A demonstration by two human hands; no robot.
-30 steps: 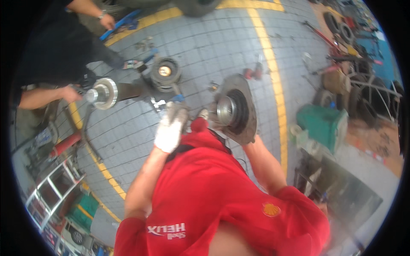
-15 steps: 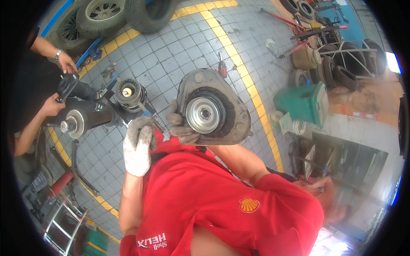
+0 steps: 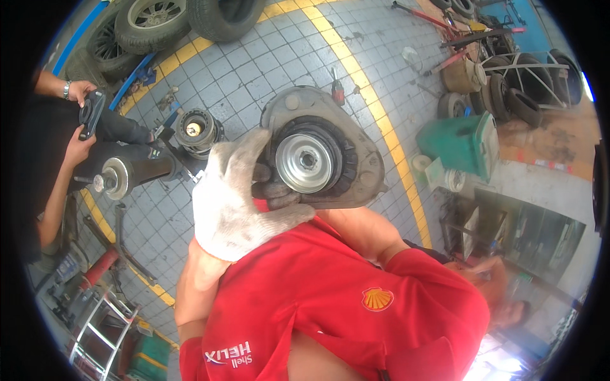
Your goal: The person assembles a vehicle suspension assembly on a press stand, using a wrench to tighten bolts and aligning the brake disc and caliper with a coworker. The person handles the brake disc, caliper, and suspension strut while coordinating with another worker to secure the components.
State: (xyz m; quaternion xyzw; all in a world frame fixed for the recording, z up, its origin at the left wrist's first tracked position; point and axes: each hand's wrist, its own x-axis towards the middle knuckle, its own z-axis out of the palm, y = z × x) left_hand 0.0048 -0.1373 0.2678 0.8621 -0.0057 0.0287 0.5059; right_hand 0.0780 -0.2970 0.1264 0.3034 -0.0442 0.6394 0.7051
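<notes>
My right hand (image 3: 279, 190), in a grey, stained work glove, grips a strut mount (image 3: 365, 155) by its near left edge. The mount is a dark grey, rounded triangular plate with a black ring and a silver metal cup in its middle. Much of my right hand is hidden behind the plate. Beside the mount's left edge, my left hand (image 3: 232, 203), in a whitish knit glove, is open with thumb and fingers spread. Whether its fingertips touch the plate, I cannot tell. Past it stands a strut-like cylinder (image 3: 197, 130) with a round open top.
At the left, a co-worker's hands (image 3: 79, 143) hold a black plate-like part (image 3: 92, 114). A large grey cylinder (image 3: 136, 174) lies nearby. A red-handled tool (image 3: 338, 92) is on the tiled floor. Tyres (image 3: 152, 22) lie at the far left; a green bin (image 3: 454, 146) stands right.
My left hand has risen toward the mount and spread its fingers. The mount has shifted slightly. The co-worker now has both hands on the black part.
</notes>
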